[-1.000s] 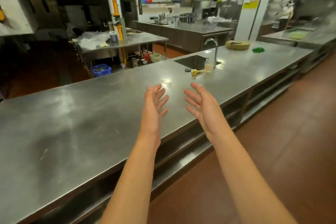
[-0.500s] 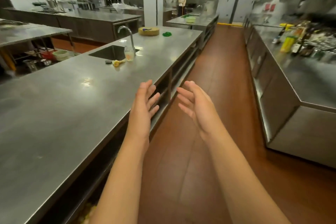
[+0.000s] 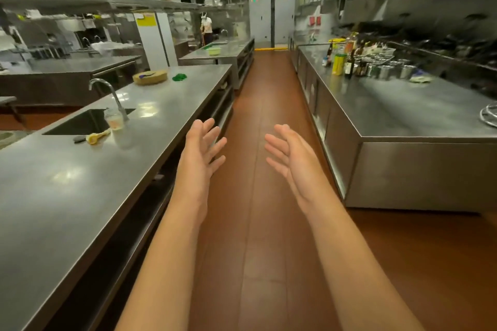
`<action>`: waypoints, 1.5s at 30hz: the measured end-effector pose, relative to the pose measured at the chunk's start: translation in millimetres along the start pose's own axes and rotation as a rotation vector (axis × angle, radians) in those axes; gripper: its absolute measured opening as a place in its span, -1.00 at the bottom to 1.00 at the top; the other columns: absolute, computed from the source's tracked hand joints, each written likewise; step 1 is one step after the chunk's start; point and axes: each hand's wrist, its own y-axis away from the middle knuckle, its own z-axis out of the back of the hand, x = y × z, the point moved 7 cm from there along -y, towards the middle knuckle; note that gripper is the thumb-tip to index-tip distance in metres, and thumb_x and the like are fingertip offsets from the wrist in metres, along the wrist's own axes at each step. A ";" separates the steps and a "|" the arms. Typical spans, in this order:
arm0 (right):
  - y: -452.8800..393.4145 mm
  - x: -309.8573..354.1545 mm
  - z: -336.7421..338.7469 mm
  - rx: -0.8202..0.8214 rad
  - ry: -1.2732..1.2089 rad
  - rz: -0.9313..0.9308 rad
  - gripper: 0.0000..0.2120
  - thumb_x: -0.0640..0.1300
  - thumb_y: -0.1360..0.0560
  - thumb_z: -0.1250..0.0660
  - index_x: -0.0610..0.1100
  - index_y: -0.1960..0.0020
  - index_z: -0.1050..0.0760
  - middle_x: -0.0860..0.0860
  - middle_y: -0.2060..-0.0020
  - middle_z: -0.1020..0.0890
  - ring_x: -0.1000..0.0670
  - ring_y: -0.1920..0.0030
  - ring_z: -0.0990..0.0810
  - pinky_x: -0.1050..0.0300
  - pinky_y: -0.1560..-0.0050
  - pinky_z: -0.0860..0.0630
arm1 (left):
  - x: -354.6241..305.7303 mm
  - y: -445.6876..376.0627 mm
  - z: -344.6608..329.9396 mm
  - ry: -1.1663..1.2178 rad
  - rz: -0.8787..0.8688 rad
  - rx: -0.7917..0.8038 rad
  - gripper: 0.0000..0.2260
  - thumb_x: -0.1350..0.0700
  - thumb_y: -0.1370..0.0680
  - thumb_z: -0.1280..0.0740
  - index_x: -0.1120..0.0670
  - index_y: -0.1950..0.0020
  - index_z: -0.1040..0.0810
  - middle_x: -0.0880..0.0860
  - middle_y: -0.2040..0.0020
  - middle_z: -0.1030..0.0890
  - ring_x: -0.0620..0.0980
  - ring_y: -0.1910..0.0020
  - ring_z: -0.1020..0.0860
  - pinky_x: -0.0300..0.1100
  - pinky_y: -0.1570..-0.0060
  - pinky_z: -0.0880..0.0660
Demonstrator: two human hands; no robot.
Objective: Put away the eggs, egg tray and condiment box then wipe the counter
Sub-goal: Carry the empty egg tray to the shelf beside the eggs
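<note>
Two steel runs flank you; on your left the long tabletop [image 3: 80,191] carries a sunken sink [image 3: 88,122] with a curved tap [image 3: 107,94] at its near corner; a clear cup [image 3: 114,121] stands just beside the tap's base, and a yellow scrubber [image 3: 97,137] lies touching a small dark disc [image 3: 79,138] in front of the sink; farther along that tabletop sits a round tan board [image 3: 150,76] with a green scrap [image 3: 179,77] near it. Your hands are both raised over the brown floor [image 3: 258,223] of the aisle, palms turned toward each other and well apart; your left hand [image 3: 199,150] has its fingers spread wide and holds nothing; your right hand [image 3: 291,154] has fingers straight, slightly fanned, also holding nothing. On your right, the other tabletop [image 3: 403,110] bears bottles [image 3: 339,63] and metal pots [image 3: 384,70] at its far end. Eggs, egg tray and condiment box cannot be made out anywhere here.
</note>
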 end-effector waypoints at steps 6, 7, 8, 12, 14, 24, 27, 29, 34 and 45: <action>-14.3 26.2 94.0 -0.115 -0.018 0.033 -0.56 0.11 -0.63 -0.18 -0.02 -0.46 -0.38 0.02 -0.25 -0.60 0.08 -0.24 -0.57 -0.05 -0.35 -0.47 | 16.5 -2.1 -108.5 0.040 0.008 0.077 -0.54 -0.22 -0.66 -0.03 -0.09 -0.47 -0.42 -0.11 -0.38 -0.53 -0.15 -0.27 -0.56 -0.05 -0.33 -0.45; -12.9 30.9 108.0 -0.133 -0.017 0.038 -0.56 0.12 -0.63 -0.19 -0.01 -0.46 -0.37 0.02 -0.26 -0.60 0.09 -0.24 -0.57 -0.05 -0.35 -0.47 | 18.3 -2.9 -125.6 0.047 0.016 0.098 -0.55 -0.22 -0.66 -0.04 -0.09 -0.46 -0.43 -0.11 -0.37 -0.53 -0.16 -0.26 -0.56 -0.07 -0.32 -0.46; -11.7 35.7 122.6 -0.153 -0.018 0.048 -0.56 0.12 -0.63 -0.19 0.00 -0.46 -0.37 0.02 -0.27 -0.59 0.09 -0.24 -0.57 -0.04 -0.34 -0.47 | 19.8 -5.1 -142.2 0.058 0.021 0.120 -0.56 -0.21 -0.66 -0.04 -0.09 -0.45 -0.44 -0.12 -0.36 -0.54 -0.16 -0.25 -0.57 -0.08 -0.30 -0.47; -8.8 48.0 181.6 -0.271 -0.041 0.090 -0.55 0.14 -0.62 -0.21 0.00 -0.45 -0.40 0.05 -0.24 -0.61 0.11 -0.22 -0.59 0.02 -0.29 -0.52 | 29.0 -17.9 -206.7 0.107 0.042 0.242 -0.58 -0.21 -0.66 -0.06 -0.09 -0.42 -0.47 -0.13 -0.32 -0.57 -0.19 -0.20 -0.59 -0.13 -0.21 -0.51; -6.6 48.2 206.0 -0.321 -0.024 0.103 -0.55 0.16 -0.61 -0.20 0.02 -0.45 -0.40 0.06 -0.25 -0.61 0.12 -0.22 -0.59 0.04 -0.29 -0.52 | 36.6 -20.3 -235.9 0.131 0.045 0.299 -0.59 -0.21 -0.65 -0.08 -0.09 -0.41 -0.49 -0.12 -0.31 -0.58 -0.20 -0.19 -0.60 -0.16 -0.16 -0.52; -29.4 36.5 293.3 -0.563 0.063 0.081 -0.53 0.16 -0.63 -0.16 0.00 -0.46 -0.37 0.03 -0.30 -0.57 0.08 -0.27 -0.55 -0.05 -0.36 -0.46 | 94.6 -52.3 -341.9 0.179 0.137 0.549 -0.44 -0.27 -0.52 -0.10 -0.07 -0.43 -0.47 -0.09 -0.34 -0.57 -0.16 -0.25 -0.57 -0.02 -0.31 -0.47; -54.6 34.0 308.5 -0.620 0.076 0.088 -0.55 0.16 -0.63 -0.15 0.02 -0.45 -0.39 0.06 -0.28 -0.58 0.10 -0.26 -0.56 -0.04 -0.35 -0.47 | 111.4 -85.3 -359.3 0.201 0.166 0.579 -0.45 -0.26 -0.52 -0.10 -0.07 -0.44 -0.46 -0.13 -0.32 -0.57 -0.17 -0.26 -0.56 -0.01 -0.35 -0.44; -76.1 34.0 317.6 -0.656 0.083 0.091 -0.56 0.16 -0.63 -0.17 0.03 -0.45 -0.39 0.07 -0.27 -0.59 0.10 -0.26 -0.56 -0.04 -0.36 -0.47 | 120.7 -114.6 -370.4 0.228 0.176 0.597 -0.45 -0.26 -0.54 -0.10 -0.07 -0.46 -0.45 -0.13 -0.33 -0.55 -0.18 -0.27 -0.55 0.01 -0.37 -0.42; -140.6 28.5 334.4 -0.733 0.151 0.059 -0.56 0.16 -0.63 -0.17 0.03 -0.45 -0.38 0.09 -0.28 -0.58 0.11 -0.29 -0.53 -0.03 -0.36 -0.46 | 148.9 -182.3 -406.0 0.267 0.235 0.662 -0.39 -0.31 -0.49 -0.09 -0.09 -0.48 -0.42 -0.10 -0.41 -0.50 -0.19 -0.33 -0.50 -0.03 -0.40 -0.38; -189.6 14.5 427.3 -1.009 0.151 0.015 -0.56 0.16 -0.64 -0.11 0.05 -0.47 -0.36 0.11 -0.27 -0.58 0.14 -0.26 -0.55 0.10 -0.28 -0.50 | 216.6 -217.6 -541.2 0.248 0.393 0.993 -0.50 -0.26 -0.65 0.02 -0.12 -0.53 -0.31 -0.10 -0.50 -0.39 -0.23 -0.33 -0.43 -0.04 -0.46 -0.27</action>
